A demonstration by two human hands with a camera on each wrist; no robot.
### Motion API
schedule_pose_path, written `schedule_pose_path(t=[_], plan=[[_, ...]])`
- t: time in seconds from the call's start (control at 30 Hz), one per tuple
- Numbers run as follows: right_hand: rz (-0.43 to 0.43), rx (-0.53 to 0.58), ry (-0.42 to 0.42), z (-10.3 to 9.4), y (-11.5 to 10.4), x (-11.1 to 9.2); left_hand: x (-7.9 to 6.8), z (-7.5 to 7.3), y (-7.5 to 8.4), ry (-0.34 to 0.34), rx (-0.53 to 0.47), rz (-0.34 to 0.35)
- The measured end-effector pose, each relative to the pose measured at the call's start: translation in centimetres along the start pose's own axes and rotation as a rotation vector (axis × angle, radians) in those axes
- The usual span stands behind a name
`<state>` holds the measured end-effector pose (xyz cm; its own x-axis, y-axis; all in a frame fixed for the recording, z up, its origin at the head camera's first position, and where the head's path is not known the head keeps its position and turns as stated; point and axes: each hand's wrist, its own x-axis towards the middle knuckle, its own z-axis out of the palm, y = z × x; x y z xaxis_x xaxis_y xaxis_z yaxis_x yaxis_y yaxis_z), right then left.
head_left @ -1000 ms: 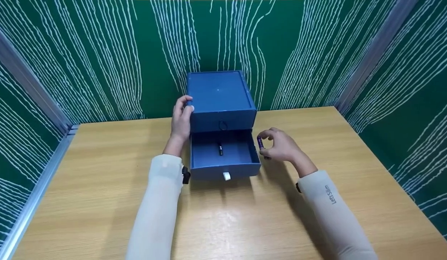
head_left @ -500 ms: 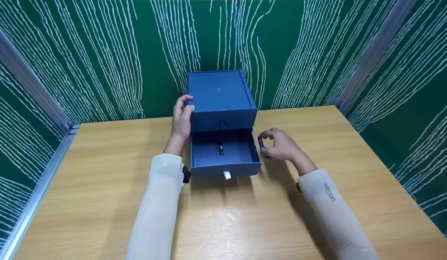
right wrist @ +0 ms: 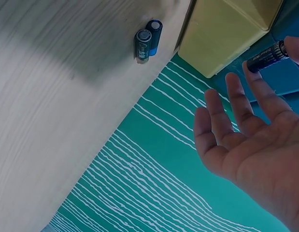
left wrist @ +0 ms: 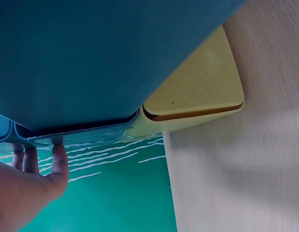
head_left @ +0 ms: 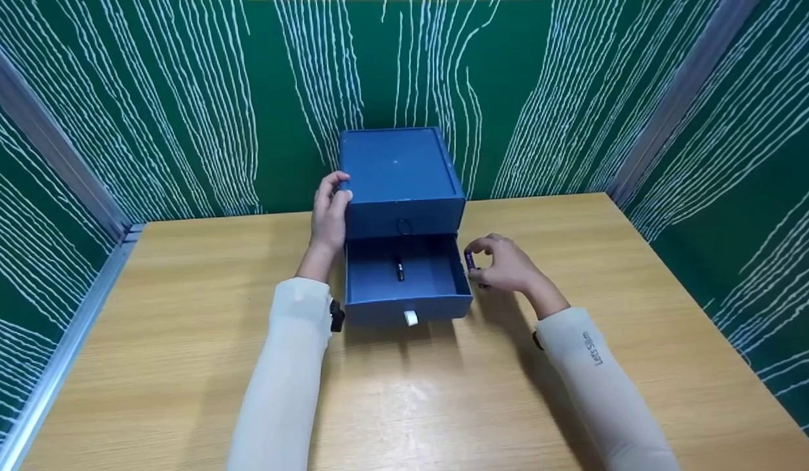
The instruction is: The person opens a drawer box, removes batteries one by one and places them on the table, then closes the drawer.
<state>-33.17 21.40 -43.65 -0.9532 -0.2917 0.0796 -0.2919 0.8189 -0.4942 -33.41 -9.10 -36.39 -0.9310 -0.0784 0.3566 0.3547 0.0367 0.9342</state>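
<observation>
Beside the open drawer [head_left: 409, 307], my right hand [head_left: 505, 265] pinches a dark purple battery [head_left: 469, 260] between thumb and forefinger; in the right wrist view the other fingers spread loosely. A dark battery [head_left: 399, 269] lies inside the drawer. Two more batteries [right wrist: 143, 46] stand side by side on the table in the right wrist view. My left hand [head_left: 328, 219] rests its fingertips on the upper left edge of the blue drawer unit [head_left: 397, 167]. In the left wrist view, several fingertips touch the blue side.
Below the blue parts, the wrist views show a yellow bottom section [left wrist: 200, 79]. The unit stands at the back of a wooden table [head_left: 404, 405]. Green walls [head_left: 535, 59] with white lines enclose the table. A white pull tab [head_left: 411, 318] hangs from the drawer front.
My right hand shifts slightly left with the battery, closer to the drawer's right side. My left hand and the open drawer stay where they were.
</observation>
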Motion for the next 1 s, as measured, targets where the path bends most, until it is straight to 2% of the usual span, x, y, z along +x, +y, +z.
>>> schedule_pose_path(t=[0.27,0.57,0.7,1.0], plan=[[-0.019,0.009,-0.003,0.2,0.4,0.1,0.0,0.1,-0.1,-0.006,0.009,-0.012],[-0.049,0.003,0.003,0.2,0.9,0.2,0.0,0.2,0.1,0.017,0.007,-0.007],[-0.033,0.0,-0.004,0.3,1.2,0.3,0.1,0.2,-0.1,0.015,0.001,-0.011],[0.014,0.021,-0.021,0.6,1.7,0.6,1.3,-0.2,-2.4,0.005,0.006,-0.03]])
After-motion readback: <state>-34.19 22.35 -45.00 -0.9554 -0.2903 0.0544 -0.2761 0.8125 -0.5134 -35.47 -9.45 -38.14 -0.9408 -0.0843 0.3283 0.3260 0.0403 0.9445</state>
